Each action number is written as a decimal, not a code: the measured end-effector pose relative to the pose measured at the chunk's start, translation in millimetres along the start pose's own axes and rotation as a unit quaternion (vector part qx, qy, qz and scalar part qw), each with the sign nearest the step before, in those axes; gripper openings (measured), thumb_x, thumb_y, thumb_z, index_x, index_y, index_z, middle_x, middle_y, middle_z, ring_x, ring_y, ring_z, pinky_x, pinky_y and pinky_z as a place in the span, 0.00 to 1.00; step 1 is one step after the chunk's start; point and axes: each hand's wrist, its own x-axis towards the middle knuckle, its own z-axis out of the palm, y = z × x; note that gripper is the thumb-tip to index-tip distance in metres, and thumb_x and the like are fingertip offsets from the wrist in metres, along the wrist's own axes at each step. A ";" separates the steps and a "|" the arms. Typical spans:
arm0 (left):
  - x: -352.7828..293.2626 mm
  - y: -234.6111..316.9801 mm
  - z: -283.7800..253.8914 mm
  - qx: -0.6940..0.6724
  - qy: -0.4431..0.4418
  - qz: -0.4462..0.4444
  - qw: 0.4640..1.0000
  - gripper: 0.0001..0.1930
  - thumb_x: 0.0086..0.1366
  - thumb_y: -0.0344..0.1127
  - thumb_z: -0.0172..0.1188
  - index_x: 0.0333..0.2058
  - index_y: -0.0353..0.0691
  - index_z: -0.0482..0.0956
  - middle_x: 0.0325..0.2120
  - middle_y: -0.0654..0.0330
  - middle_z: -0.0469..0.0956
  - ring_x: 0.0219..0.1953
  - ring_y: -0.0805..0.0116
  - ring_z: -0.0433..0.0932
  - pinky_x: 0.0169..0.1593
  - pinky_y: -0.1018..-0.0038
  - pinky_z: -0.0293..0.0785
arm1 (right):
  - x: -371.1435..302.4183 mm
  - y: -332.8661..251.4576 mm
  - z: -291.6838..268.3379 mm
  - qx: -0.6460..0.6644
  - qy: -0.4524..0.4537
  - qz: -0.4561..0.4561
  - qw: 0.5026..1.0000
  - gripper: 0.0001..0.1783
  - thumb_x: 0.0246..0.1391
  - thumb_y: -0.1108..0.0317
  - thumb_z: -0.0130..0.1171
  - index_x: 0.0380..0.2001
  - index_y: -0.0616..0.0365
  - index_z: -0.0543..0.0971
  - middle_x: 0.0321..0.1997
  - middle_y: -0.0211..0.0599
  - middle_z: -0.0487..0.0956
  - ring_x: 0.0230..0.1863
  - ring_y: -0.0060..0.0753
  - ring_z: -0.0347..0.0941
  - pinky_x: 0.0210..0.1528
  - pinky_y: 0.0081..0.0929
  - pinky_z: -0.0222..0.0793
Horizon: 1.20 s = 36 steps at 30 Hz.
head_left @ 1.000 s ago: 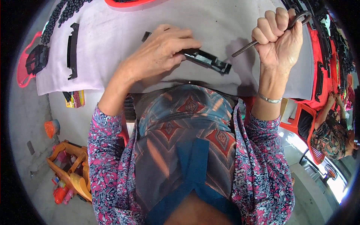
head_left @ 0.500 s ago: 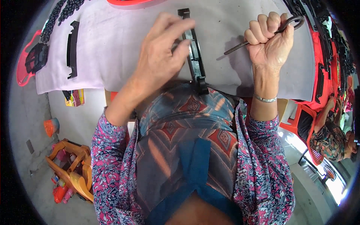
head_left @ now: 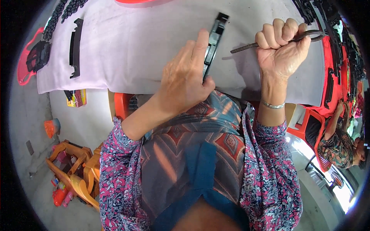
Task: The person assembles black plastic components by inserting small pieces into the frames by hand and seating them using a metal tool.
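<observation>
My left hand [head_left: 187,73] is closed along the left side of a long narrow black plastic piece [head_left: 214,42] with a grey, glossy inner face. Its index finger lies along the upper part, and the thumb is at the lower end. The piece tilts, its top leaning right; its lower end is partly hidden by the hand. To the right, my right hand [head_left: 283,50] is wrapped round a dark metal rod [head_left: 246,48] with a looped end. The rod's straight tip points left toward the black piece, apart from it. A similar black strip [head_left: 76,48] lies at the left of the table.
The table is covered with pale cloth [head_left: 127,50]. A red basin rim [head_left: 142,3] shows at the far edge. Black parts lie on red material [head_left: 327,77] at right, near a seated person [head_left: 339,142]. A red basket [head_left: 23,73] holding a black part stands left; an orange toy car [head_left: 73,173] sits below.
My left hand has moved right and closed on the black piece, whose top has swung to the right. My right hand has shifted slightly right with the rod, which lies more level.
</observation>
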 end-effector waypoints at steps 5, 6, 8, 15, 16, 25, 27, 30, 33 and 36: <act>5.9 -6.0 -15.0 0.029 -0.057 0.048 0.997 0.36 0.46 0.21 0.59 0.59 0.36 0.67 0.38 0.54 0.74 0.39 0.50 0.74 0.40 0.60 0.76 | -1.3 -0.7 -5.4 -0.013 -0.013 -0.005 1.000 0.28 0.67 0.43 0.45 0.21 0.52 0.61 0.18 0.22 0.52 0.20 0.22 0.43 0.23 0.25 0.41; 7.5 -8.8 -17.1 0.052 -0.064 0.081 0.993 0.35 0.46 0.20 0.58 0.58 0.37 0.69 0.38 0.55 0.74 0.39 0.51 0.74 0.40 0.59 0.75 | -1.8 0.0 -6.1 -0.031 -0.005 -0.009 0.999 0.28 0.67 0.42 0.45 0.21 0.52 0.61 0.18 0.22 0.52 0.20 0.22 0.43 0.23 0.25 0.41; 7.5 -11.6 -16.8 0.043 -0.061 0.055 0.996 0.32 0.46 0.20 0.59 0.55 0.38 0.71 0.37 0.56 0.74 0.40 0.52 0.74 0.41 0.60 0.75 | -3.0 3.8 -5.5 -0.037 0.001 -0.005 0.999 0.28 0.67 0.42 0.45 0.21 0.52 0.61 0.18 0.23 0.52 0.20 0.22 0.44 0.23 0.25 0.41; 5.4 -7.9 -13.9 0.019 -0.043 0.054 0.997 0.18 0.50 0.28 0.70 0.42 0.43 0.82 0.42 0.57 0.76 0.45 0.54 0.76 0.48 0.62 0.71 | -9.1 9.4 -8.0 -0.034 0.001 0.024 0.999 0.30 0.67 0.39 0.44 0.21 0.52 0.60 0.18 0.23 0.52 0.20 0.22 0.43 0.22 0.25 0.41; 4.9 -9.3 -10.4 0.019 -0.043 0.054 0.997 0.18 0.50 0.28 0.70 0.42 0.43 0.82 0.42 0.57 0.76 0.45 0.54 0.76 0.48 0.62 0.71 | -9.4 9.1 -8.1 -0.034 0.001 0.024 0.999 0.30 0.67 0.39 0.44 0.21 0.52 0.60 0.18 0.23 0.52 0.20 0.22 0.43 0.22 0.25 0.41; 1.7 -20.6 8.8 0.034 -0.035 0.110 0.993 0.11 0.53 0.28 0.67 0.37 0.43 0.82 0.39 0.60 0.78 0.42 0.55 0.78 0.49 0.62 0.73 | -14.5 20.0 -12.3 -0.049 0.025 0.046 0.997 0.30 0.67 0.39 0.43 0.20 0.51 0.61 0.18 0.23 0.54 0.18 0.21 0.43 0.20 0.23 0.39; 2.0 -20.0 11.3 0.040 -0.015 0.120 0.992 0.12 0.53 0.27 0.67 0.38 0.43 0.82 0.39 0.59 0.77 0.40 0.54 0.78 0.46 0.62 0.73 | -15.2 21.2 -15.2 -0.042 0.018 0.040 0.998 0.30 0.67 0.39 0.42 0.20 0.51 0.61 0.18 0.23 0.54 0.18 0.21 0.43 0.20 0.23 0.39; 0.9 -17.3 12.9 0.034 -0.029 0.104 0.994 0.12 0.53 0.26 0.66 0.38 0.42 0.81 0.38 0.58 0.77 0.40 0.54 0.78 0.43 0.62 0.74 | -16.2 21.3 -14.6 -0.032 0.022 0.042 0.998 0.30 0.67 0.38 0.43 0.20 0.51 0.61 0.19 0.23 0.54 0.18 0.20 0.43 0.20 0.23 0.39; -0.7 -19.3 14.4 0.025 -0.020 0.112 0.993 0.12 0.53 0.25 0.66 0.38 0.42 0.81 0.38 0.57 0.77 0.39 0.54 0.78 0.41 0.61 0.75 | -17.0 21.9 -16.3 -0.029 0.028 0.053 0.998 0.30 0.67 0.38 0.42 0.21 0.51 0.61 0.19 0.22 0.55 0.18 0.20 0.43 0.20 0.23 0.39; -1.6 -19.6 15.6 0.028 -0.016 0.112 0.993 0.13 0.52 0.25 0.65 0.38 0.42 0.81 0.38 0.57 0.77 0.39 0.53 0.78 0.42 0.61 0.75 | -18.1 25.1 -14.5 -0.028 0.021 0.053 0.998 0.30 0.67 0.38 0.42 0.21 0.50 0.61 0.19 0.22 0.55 0.18 0.20 0.43 0.20 0.23 0.39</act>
